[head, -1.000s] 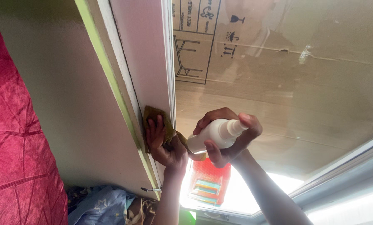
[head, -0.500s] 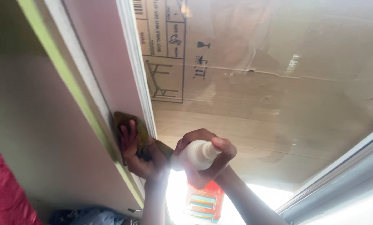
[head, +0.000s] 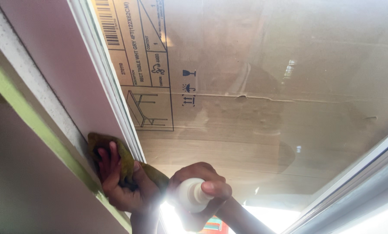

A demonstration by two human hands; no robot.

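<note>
My left hand [head: 116,182] presses an olive-yellow cloth [head: 123,159] against the pale pink window frame [head: 50,73], right beside its white inner edge [head: 111,93]. My right hand [head: 198,193] grips a white spray bottle [head: 189,195], its nozzle pointing up at the window glass [head: 267,130]. A finger rests on the bottle's top. Behind the glass lies a brown cardboard sheet [head: 289,65] with black printed symbols and a table drawing.
A green strip [head: 33,125] borders the frame on the left, with a beige wall [head: 24,190] beyond it. A white window rail [head: 358,173] runs diagonally at lower right. An orange object [head: 213,225] shows below my right wrist in bright glare.
The view has tilted upward and left, so both hands now sit lower in frame. The red curtain has left the view. The bottle nozzle now points more toward the glass.
</note>
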